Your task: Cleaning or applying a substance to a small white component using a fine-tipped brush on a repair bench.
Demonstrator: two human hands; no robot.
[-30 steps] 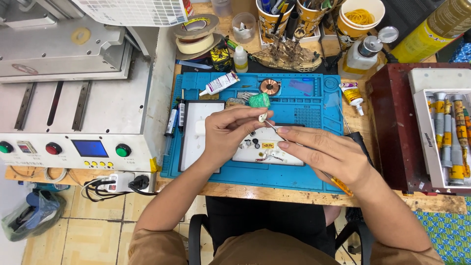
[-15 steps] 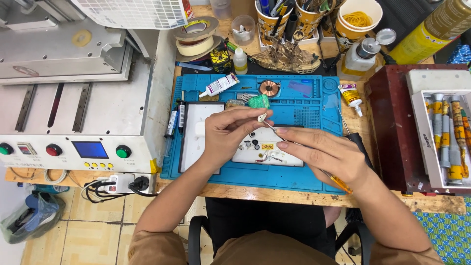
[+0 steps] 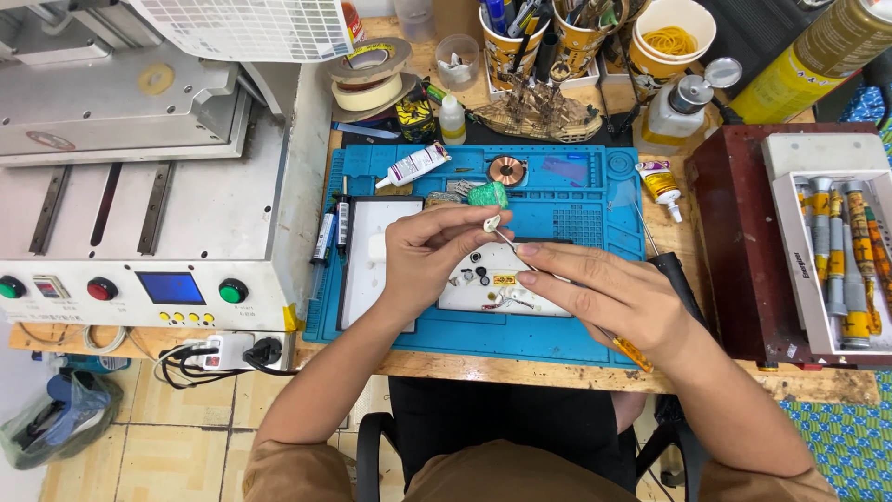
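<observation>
Closely, left hand [image 3: 423, 256] pinching small white part [image 3: 491, 223], thin screwdriver [image 3: 557, 279]

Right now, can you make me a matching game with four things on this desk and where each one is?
Things:
1. small white piece
2. screwdriver
3. tape rolls
4. green button

Places:
A. on the machine's front
B. pinched in the left hand's fingers
C. at the back of the desk
D. in the right hand

Pairs: 1-B, 2-D, 3-C, 4-A

Left hand [image 3: 435, 256] pinched shut at fingertips, right hand [image 3: 609, 297] apparently gripping, forearms converging inward.
</observation>
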